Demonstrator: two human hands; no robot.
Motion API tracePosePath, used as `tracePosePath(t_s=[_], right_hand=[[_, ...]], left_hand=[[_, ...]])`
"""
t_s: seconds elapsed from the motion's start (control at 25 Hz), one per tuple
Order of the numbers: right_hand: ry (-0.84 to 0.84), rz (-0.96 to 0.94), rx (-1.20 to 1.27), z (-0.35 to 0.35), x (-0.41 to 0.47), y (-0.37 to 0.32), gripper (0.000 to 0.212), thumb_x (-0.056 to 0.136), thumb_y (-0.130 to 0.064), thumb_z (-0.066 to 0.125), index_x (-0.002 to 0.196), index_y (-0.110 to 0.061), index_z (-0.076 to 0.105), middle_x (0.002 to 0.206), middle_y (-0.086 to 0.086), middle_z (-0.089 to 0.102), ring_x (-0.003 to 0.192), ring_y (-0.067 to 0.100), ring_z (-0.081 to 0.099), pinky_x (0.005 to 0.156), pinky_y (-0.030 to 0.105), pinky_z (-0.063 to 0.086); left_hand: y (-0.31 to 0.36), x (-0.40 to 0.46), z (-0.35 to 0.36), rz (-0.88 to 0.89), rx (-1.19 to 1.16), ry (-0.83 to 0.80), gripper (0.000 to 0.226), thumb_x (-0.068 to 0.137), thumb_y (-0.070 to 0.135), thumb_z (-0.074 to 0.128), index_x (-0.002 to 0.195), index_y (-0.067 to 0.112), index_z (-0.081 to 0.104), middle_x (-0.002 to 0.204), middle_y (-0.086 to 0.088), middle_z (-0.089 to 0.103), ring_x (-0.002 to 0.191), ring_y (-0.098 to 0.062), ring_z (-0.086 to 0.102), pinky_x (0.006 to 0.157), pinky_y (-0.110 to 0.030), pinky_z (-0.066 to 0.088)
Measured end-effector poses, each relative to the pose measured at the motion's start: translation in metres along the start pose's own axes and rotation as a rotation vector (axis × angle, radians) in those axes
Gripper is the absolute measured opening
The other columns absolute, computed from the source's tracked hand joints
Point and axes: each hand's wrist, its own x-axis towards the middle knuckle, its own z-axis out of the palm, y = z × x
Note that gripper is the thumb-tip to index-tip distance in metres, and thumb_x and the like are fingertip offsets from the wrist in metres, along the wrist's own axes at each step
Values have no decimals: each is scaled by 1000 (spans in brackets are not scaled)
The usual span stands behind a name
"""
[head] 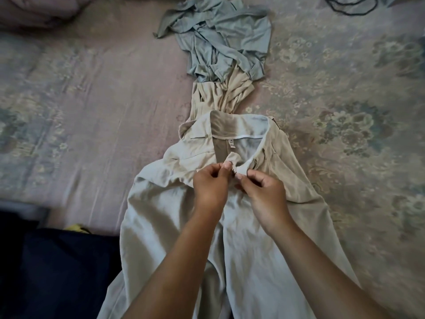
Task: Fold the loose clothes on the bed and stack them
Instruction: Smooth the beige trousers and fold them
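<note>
A pale beige collared shirt of thin, soft cloth (161, 226) lies spread on the bed with the pink and grey flowery cover (96, 116). The shirt fills the middle of the view and runs down to 6 o'clock. Its collar (239, 127) points up toward 12 o'clock, and a small white tag shows inside the neck.

The two hands meet at the front of the shirt, just below the collar. The left hand (210, 183) pinches the edge of the cloth between thumb and fingers. The right hand (264, 192) pinches the white edge right beside it. The fingertips of both hands are very close, almost touching, and both are closed tight on the shirt. A small dark button (234, 173) shows between them.

Past the collar, at 12 o'clock, a crumpled tan piece of clothing (220, 95) lies in a bunch and touches the shirt. Farther up at 12 o'clock, a wrinkled grey-blue piece of clothing (220, 38) lies in a loose heap, partly on top of the tan one.

At 10 o'clock, in the far corner, sits a folded pink blanket (34, 12). At 8 o'clock, a dark navy cloth (57, 272) is beside the bed. A thin dark cord (349, 6) curls at 1 o'clock.
</note>
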Motion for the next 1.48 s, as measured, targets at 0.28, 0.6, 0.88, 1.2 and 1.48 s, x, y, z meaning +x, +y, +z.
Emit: tracePosePath(t_s=[0.28,0.6,0.88,1.2,1.48], right_hand=[[-60,174,299,-9,-4,-6,17,92,-9,57,84,-8,72,82,14,73,78,22,71,67,22,55],[47,-39,-229,-12,-4,-2,7,82,-13,72,80,-8,68,75,-2,69,72,8,63,68,19,50],[-20,40,9,-10,-13,-6,9,88,-3,63,85,-6,70,69,-2,69,64,6,64,64,17,53],[-91,109,-180,-12,-7,-11,25,83,1,67,62,-13,66,60,5,65,57,14,62,60,27,55],[-94,104,-138,-18,-12,-2,17,86,-5,65,69,-9,67,64,7,65,54,8,62,52,19,51]], left_hand=[[0,-15,0,12,-21,-20,19,90,21,64,87,2,68,81,-14,71,78,-22,69,75,-29,56],[-7,-22,-8,1,-55,-118,10,89,10,64,88,3,72,56,10,64,52,3,56,53,-11,44],[0,-18,-17,-35,-20,-145,10,87,10,65,82,13,73,72,-4,71,65,-11,64,62,-21,51],[-4,-13,-23,61,132,-195,14,86,6,67,74,14,70,64,4,67,56,0,60,52,-11,44],[-1,-12,-20,104,199,-270,19,86,6,66,72,17,71,66,4,69,63,-4,62,62,-18,50]])
